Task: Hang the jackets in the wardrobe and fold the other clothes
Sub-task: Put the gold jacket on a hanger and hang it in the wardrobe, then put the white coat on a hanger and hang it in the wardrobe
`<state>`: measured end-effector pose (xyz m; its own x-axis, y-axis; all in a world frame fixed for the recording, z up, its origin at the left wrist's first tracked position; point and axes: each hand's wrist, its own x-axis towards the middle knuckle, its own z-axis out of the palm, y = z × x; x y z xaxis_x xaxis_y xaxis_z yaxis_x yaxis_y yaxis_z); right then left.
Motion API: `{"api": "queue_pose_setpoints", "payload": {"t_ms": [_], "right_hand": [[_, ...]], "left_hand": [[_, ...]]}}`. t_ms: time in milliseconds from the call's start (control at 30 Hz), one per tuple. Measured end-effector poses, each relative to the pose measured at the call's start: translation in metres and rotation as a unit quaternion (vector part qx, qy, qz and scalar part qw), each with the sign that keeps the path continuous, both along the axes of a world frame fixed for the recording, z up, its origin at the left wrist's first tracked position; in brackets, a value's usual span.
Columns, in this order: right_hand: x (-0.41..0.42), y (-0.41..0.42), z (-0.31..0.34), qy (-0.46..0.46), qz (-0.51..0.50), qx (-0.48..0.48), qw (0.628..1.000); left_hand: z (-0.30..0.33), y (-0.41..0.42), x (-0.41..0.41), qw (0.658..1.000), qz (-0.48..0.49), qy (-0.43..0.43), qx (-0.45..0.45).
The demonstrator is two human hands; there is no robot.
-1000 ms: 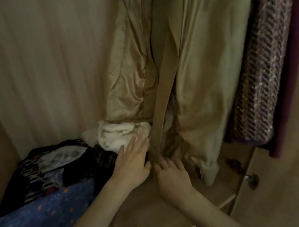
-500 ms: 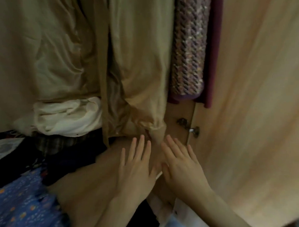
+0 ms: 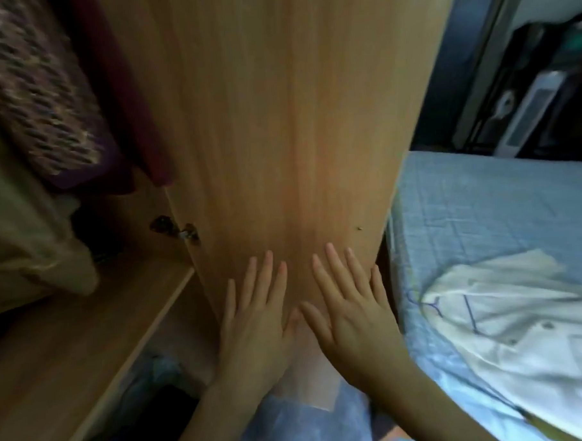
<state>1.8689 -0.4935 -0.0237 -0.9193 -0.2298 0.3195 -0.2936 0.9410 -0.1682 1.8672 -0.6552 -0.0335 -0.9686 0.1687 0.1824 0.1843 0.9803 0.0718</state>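
At the far left, inside the open wardrobe (image 3: 88, 346), a beige jacket (image 3: 20, 238) hangs with its lower edge bunched just above the wooden shelf. Beside it to the right hangs a patterned brown-and-purple knit garment (image 3: 41, 98), and next to that a dark maroon garment (image 3: 124, 94), both blurred. Below them, a metal hinge (image 3: 175, 227) joins the wardrobe's side to the wooden door (image 3: 278, 121), which stands open and fills the middle of the view.

Low in front of the door, both hands are raised with palms facing away and nothing in them. On the left hand (image 3: 254, 325) the fingers are straight and slightly spread, the tips lying over the door's lower part. Just beside it, the right hand (image 3: 350, 321) has its fingers straight and fanned apart, thumb angled toward the other hand. Whether either hand actually touches the door cannot be told.

Right of the door lies a bed with a light blue sheet (image 3: 482, 212). On it, well apart from the wardrobe, a cream-white buttoned garment (image 3: 514, 327) lies crumpled and unfolded. Beyond the bed, dark blurred objects stand in the background.
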Motion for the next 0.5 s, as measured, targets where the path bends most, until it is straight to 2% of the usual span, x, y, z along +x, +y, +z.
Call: {"api": "queue_pose_setpoints", "payload": {"t_ms": [233,367,500], "right_hand": [[0.044,0.147,-0.011,-0.017,-0.141,-0.029,0.989],[0.075,0.227,-0.022,-0.027,-0.210,-0.039,0.976],[0.112,0.297,-0.034,-0.036,-0.292,-0.038,0.955]], "left_hand": [[-0.017,0.151,0.011,0.992,-0.121,-0.007,0.022],[-0.033,0.240,0.017,0.971,-0.237,0.006,0.027],[-0.045,0.322,0.030,0.954,-0.297,0.007,0.031]]}}
